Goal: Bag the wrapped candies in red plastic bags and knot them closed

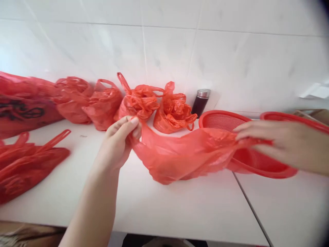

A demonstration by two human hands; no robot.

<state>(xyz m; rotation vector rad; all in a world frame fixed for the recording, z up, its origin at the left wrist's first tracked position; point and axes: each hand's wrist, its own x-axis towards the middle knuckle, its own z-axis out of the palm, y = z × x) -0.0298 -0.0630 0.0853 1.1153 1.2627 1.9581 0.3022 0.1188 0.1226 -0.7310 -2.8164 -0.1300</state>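
Holding a red bag (180,154) up by two ends

In front of the bottle (200,104), the thin bag sags between the hands above the table (185,212), a two-sided hold that likely keeps it spread out. The left hand (122,135) is curled, thumb pressed onto fingers, pinching one end. The right hand (277,142), blurred, has the other end between thumb and fingers, beside the basket (281,173) right of the bottle. Left of the bottle, bulging bags (140,103) stand near the wall (164,51), presumably to stay upright.
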